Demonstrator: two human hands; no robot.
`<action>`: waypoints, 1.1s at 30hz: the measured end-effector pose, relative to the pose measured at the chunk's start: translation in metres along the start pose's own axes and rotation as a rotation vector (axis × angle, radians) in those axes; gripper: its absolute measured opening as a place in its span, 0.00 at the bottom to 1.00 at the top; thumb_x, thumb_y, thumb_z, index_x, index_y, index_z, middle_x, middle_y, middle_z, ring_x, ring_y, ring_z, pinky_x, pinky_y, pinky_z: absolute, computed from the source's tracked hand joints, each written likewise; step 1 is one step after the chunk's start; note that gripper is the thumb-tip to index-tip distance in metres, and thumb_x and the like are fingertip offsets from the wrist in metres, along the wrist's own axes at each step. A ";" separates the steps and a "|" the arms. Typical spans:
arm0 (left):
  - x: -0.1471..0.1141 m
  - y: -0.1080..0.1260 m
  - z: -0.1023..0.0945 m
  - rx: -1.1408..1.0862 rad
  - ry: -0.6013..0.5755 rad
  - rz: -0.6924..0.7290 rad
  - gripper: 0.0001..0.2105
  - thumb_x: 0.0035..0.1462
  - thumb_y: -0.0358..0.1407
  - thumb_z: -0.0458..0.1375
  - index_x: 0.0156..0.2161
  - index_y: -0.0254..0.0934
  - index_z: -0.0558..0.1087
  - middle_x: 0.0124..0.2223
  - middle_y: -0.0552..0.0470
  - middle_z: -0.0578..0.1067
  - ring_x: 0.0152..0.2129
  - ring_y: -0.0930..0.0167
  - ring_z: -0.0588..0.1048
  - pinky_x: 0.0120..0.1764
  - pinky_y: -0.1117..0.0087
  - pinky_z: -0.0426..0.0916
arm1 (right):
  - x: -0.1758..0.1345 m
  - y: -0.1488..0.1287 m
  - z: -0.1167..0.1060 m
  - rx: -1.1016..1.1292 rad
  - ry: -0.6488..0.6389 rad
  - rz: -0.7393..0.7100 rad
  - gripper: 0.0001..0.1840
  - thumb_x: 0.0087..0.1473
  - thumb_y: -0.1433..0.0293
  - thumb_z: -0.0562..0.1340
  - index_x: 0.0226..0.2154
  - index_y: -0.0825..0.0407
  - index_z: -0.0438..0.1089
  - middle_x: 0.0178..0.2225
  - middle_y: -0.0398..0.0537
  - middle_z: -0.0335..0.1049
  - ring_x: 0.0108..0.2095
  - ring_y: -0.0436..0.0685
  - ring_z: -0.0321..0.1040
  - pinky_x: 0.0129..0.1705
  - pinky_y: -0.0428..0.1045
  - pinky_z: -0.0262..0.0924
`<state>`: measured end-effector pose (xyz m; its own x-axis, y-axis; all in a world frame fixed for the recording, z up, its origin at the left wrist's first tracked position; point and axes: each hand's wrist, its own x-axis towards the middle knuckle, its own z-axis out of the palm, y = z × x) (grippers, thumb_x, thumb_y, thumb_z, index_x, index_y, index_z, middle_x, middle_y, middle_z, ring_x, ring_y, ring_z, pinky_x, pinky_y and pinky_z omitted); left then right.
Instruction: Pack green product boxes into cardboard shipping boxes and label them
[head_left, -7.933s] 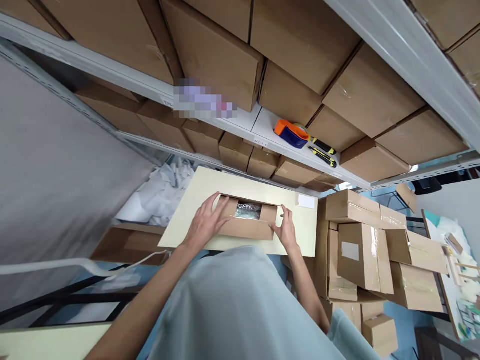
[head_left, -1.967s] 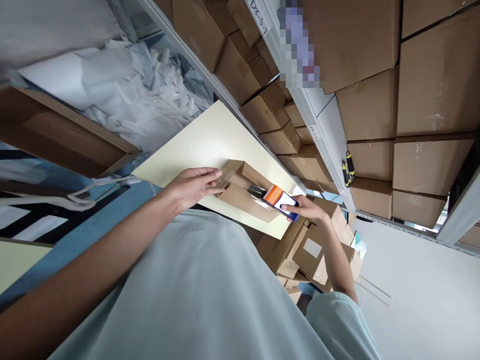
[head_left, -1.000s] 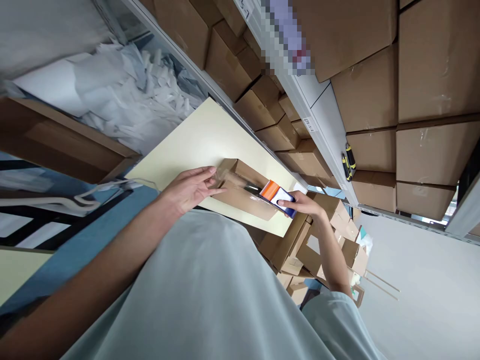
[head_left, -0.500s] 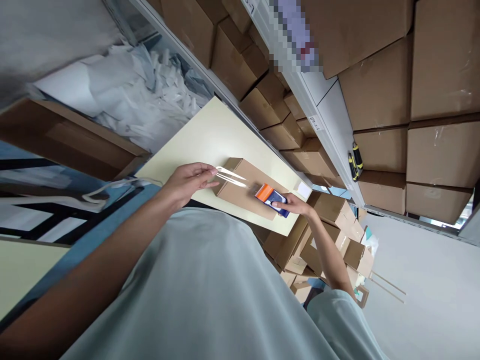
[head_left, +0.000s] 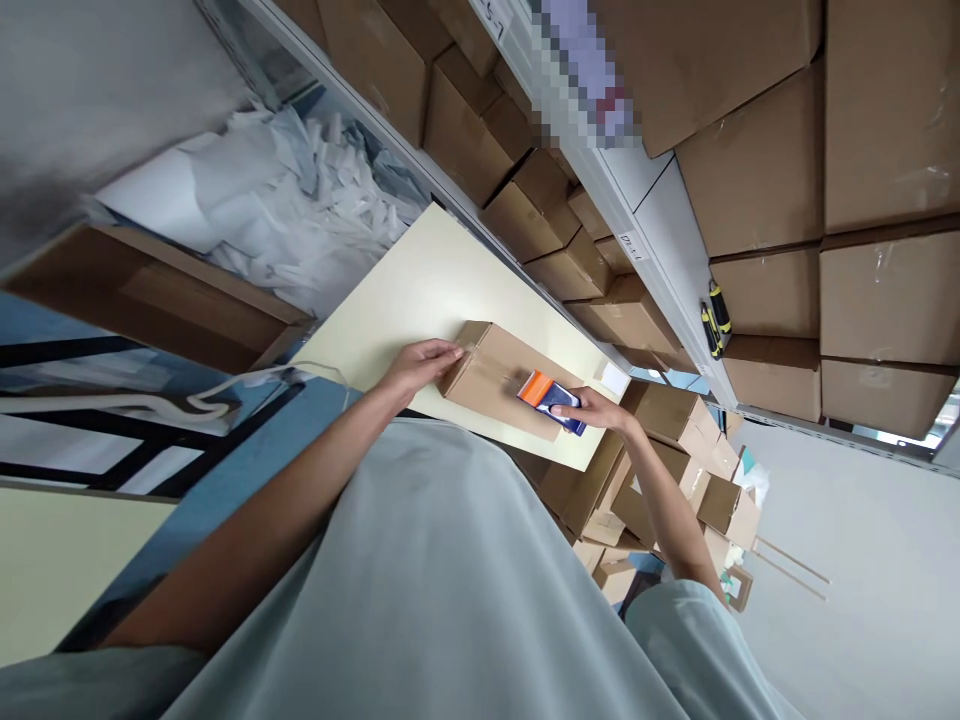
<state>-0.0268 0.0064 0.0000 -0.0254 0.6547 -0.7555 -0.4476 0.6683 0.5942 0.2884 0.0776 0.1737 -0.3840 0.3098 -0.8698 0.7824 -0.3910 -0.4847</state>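
A closed cardboard box (head_left: 499, 365) lies on the pale tabletop (head_left: 409, 275) in front of me. My left hand (head_left: 431, 362) is at its left end, thumb and fingers pinched together on the end of clear packing tape (head_left: 477, 348) at the box edge. The tape is see-through, and little of it shows. Over the right part of the box, my right hand (head_left: 589, 408) grips an orange and dark blue tape dispenser (head_left: 551, 400), with the thumb across its side. The dispenser's underside is hidden.
Shelves of cardboard boxes (head_left: 750, 180) rise behind the table. Two yellow-and-black cutters (head_left: 715, 318) lie on a shelf edge (head_left: 660, 290). White crumpled paper (head_left: 300, 200) fills the left, beside an open carton (head_left: 165, 290). More cartons (head_left: 667, 420) are piled at right.
My left hand has moved right, bringing the stretched tape end down to the box's left end. My right hand and the dispenser have barely shifted.
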 end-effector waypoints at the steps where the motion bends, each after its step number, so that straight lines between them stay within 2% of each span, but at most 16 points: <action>1: 0.000 -0.003 0.001 0.050 0.022 0.048 0.27 0.39 0.53 0.82 0.39 0.36 0.83 0.39 0.46 0.85 0.41 0.63 0.81 0.47 0.66 0.75 | 0.000 0.000 0.001 -0.001 0.004 -0.008 0.37 0.51 0.37 0.78 0.35 0.52 0.73 0.26 0.41 0.75 0.25 0.51 0.74 0.26 0.45 0.71; 4: -0.004 -0.005 -0.001 0.301 0.120 0.187 0.28 0.49 0.51 0.77 0.52 0.37 0.84 0.45 0.44 0.86 0.48 0.58 0.83 0.55 0.64 0.75 | -0.001 0.000 0.004 -0.002 0.016 -0.045 0.37 0.51 0.36 0.78 0.34 0.52 0.73 0.26 0.40 0.75 0.24 0.50 0.72 0.26 0.45 0.71; 7: -0.012 -0.001 -0.005 0.560 0.238 0.261 0.32 0.58 0.47 0.72 0.65 0.37 0.80 0.53 0.41 0.86 0.50 0.56 0.83 0.58 0.61 0.73 | -0.001 0.002 0.005 -0.010 0.018 -0.076 0.37 0.50 0.36 0.78 0.34 0.52 0.73 0.25 0.40 0.74 0.24 0.50 0.72 0.26 0.44 0.70; 8: -0.017 0.001 -0.005 0.627 0.259 0.284 0.28 0.63 0.47 0.68 0.65 0.37 0.80 0.55 0.40 0.86 0.51 0.56 0.83 0.58 0.61 0.73 | -0.001 0.003 0.005 -0.015 0.018 -0.084 0.37 0.51 0.36 0.77 0.34 0.52 0.73 0.25 0.40 0.75 0.25 0.50 0.72 0.26 0.44 0.70; 10: -0.027 0.003 0.002 0.760 0.251 0.337 0.21 0.72 0.47 0.58 0.59 0.38 0.84 0.53 0.40 0.87 0.50 0.55 0.84 0.55 0.61 0.73 | -0.001 0.004 0.006 -0.024 0.023 -0.098 0.36 0.52 0.36 0.77 0.34 0.52 0.73 0.26 0.41 0.76 0.26 0.51 0.74 0.27 0.45 0.71; 12: -0.038 0.004 0.013 0.885 0.211 0.380 0.23 0.76 0.48 0.51 0.53 0.40 0.86 0.48 0.40 0.88 0.49 0.53 0.84 0.50 0.62 0.72 | -0.002 0.004 0.007 -0.033 0.032 -0.113 0.36 0.52 0.35 0.76 0.33 0.52 0.73 0.26 0.41 0.77 0.26 0.52 0.74 0.27 0.45 0.71; 14: -0.043 0.003 0.027 0.959 0.172 0.399 0.24 0.77 0.49 0.50 0.51 0.40 0.86 0.46 0.39 0.88 0.47 0.52 0.85 0.47 0.62 0.72 | -0.003 0.004 0.009 -0.030 0.033 -0.130 0.36 0.52 0.35 0.76 0.32 0.51 0.73 0.25 0.41 0.77 0.25 0.52 0.74 0.27 0.45 0.70; 17: -0.039 -0.001 0.037 0.918 0.156 0.404 0.24 0.77 0.48 0.49 0.55 0.39 0.85 0.49 0.38 0.88 0.49 0.52 0.84 0.48 0.62 0.73 | -0.003 0.006 0.010 0.006 0.006 -0.155 0.35 0.52 0.36 0.76 0.33 0.50 0.73 0.25 0.42 0.78 0.26 0.53 0.76 0.28 0.46 0.71; 21: -0.023 -0.009 0.031 0.746 0.127 0.467 0.24 0.74 0.48 0.51 0.56 0.36 0.84 0.54 0.40 0.88 0.55 0.55 0.83 0.56 0.61 0.75 | -0.001 0.012 0.011 0.040 -0.014 -0.166 0.35 0.52 0.35 0.77 0.33 0.50 0.74 0.26 0.44 0.80 0.27 0.55 0.79 0.30 0.46 0.73; 24: -0.017 -0.015 0.026 0.683 0.119 0.495 0.25 0.73 0.51 0.52 0.53 0.34 0.84 0.53 0.41 0.88 0.53 0.56 0.83 0.59 0.61 0.76 | 0.003 0.015 0.010 0.038 -0.021 -0.165 0.36 0.51 0.34 0.76 0.31 0.51 0.74 0.25 0.45 0.80 0.26 0.54 0.78 0.30 0.46 0.73; 29: -0.016 -0.024 0.030 0.668 0.163 0.548 0.32 0.72 0.60 0.51 0.50 0.32 0.84 0.51 0.40 0.87 0.54 0.55 0.82 0.61 0.58 0.77 | 0.003 0.013 0.006 0.031 -0.084 -0.138 0.38 0.52 0.33 0.75 0.28 0.52 0.75 0.23 0.45 0.79 0.25 0.54 0.77 0.30 0.46 0.71; 33: -0.016 -0.027 0.029 0.702 0.195 0.589 0.36 0.70 0.66 0.52 0.46 0.32 0.83 0.49 0.38 0.87 0.55 0.52 0.82 0.64 0.53 0.76 | -0.017 0.034 -0.007 0.016 -0.105 -0.140 0.40 0.50 0.32 0.76 0.27 0.53 0.76 0.22 0.47 0.79 0.24 0.54 0.76 0.29 0.46 0.69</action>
<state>0.0121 -0.0121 0.0042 -0.2539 0.9274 -0.2747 0.3260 0.3494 0.8784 0.3254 0.0651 0.1725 -0.5385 0.2708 -0.7980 0.7101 -0.3640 -0.6027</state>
